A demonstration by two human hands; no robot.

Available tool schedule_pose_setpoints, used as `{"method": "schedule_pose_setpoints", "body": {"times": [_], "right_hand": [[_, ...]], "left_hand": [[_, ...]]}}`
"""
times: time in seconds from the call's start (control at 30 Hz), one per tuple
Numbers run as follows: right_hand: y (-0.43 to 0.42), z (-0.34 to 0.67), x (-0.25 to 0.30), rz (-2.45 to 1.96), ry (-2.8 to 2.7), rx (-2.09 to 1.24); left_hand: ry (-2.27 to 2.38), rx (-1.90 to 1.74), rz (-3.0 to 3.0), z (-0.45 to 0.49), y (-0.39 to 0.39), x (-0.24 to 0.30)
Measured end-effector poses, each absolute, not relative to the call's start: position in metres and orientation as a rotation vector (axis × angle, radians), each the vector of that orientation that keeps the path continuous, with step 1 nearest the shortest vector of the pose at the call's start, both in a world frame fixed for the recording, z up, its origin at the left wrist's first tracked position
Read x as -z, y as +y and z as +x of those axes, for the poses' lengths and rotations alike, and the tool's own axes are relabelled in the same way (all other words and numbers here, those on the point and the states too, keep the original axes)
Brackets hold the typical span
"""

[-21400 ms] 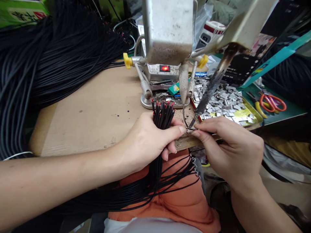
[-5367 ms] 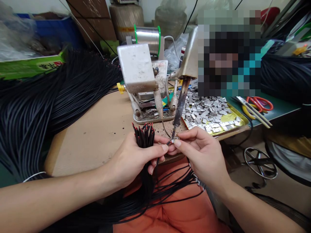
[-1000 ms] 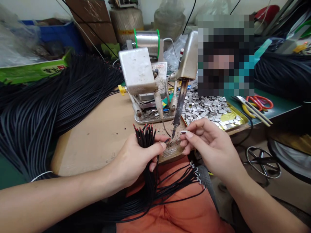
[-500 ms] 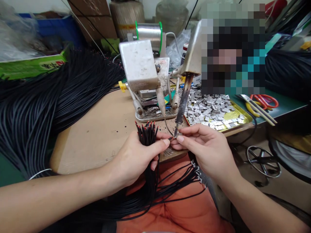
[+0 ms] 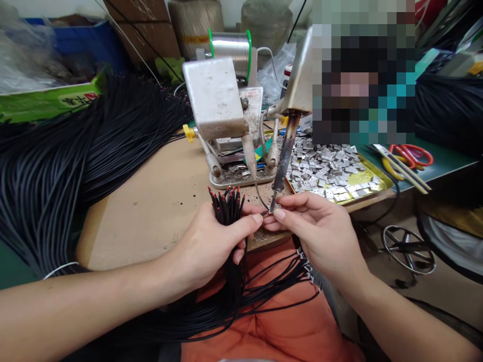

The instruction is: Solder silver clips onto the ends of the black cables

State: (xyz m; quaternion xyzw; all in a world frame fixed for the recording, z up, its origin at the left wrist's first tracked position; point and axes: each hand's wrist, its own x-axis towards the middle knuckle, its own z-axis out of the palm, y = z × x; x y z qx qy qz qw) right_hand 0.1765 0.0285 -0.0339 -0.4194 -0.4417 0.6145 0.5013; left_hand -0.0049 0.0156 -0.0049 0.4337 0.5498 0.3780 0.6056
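Note:
A bundle of black cables [image 5: 227, 208] with red wire tips is wrapped in my left hand [image 5: 222, 241], whose thumb and forefinger also pinch one cable end pointing right. My right hand [image 5: 320, 226] is closed, pinching a small metal connector [image 5: 276, 207] against that cable end. Right at the connector is the tip of a soldering iron [image 5: 286, 156], which slants down from its metal holder. A thin solder feed tube [image 5: 258, 190] curves to the same spot. Finished-looking cable ends with metal connectors [image 5: 307, 269] hang across my lap.
Behind my hands stands the soldering machine [image 5: 217, 100] with a solder spool [image 5: 230, 53]. A yellow tray [image 5: 385, 183] of metal connectors lies to the right, near red-handled scissors [image 5: 415, 156]. Many black cables [image 5: 113, 130] cover the left side. Another person, blurred, is across the table.
Both hands stay almost still at the iron tip, with the cable end and connector held together there. The view has shifted very slightly.

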Motion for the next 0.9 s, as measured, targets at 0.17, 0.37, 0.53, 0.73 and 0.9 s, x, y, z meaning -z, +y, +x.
{"method": "schedule_pose_setpoints", "body": {"times": [0.17, 0.37, 0.53, 0.73, 0.9], "right_hand": [[0.0286, 0.1754, 0.0346, -0.994, -1.057, -1.48], [0.0279, 0.1765, 0.0351, -1.0, -1.048, -1.485], [0.0275, 0.1772, 0.0368, -0.993, -1.052, -1.479], [0.0278, 0.1768, 0.0368, -0.993, -1.06, -1.479], [0.0273, 0.177, 0.036, -1.01, -1.069, -1.485]], "left_hand": [[1.229, -0.884, 1.014, -0.0067, 0.0159, 0.0082], [1.229, -0.876, 1.009, -0.0073, 0.0151, 0.0081], [1.222, -0.861, 1.015, -0.0074, 0.0155, 0.0072], [1.22, -0.879, 1.003, -0.0063, 0.016, 0.0058], [1.24, -0.866, 1.0, -0.0063, 0.0166, 0.0057]]}}
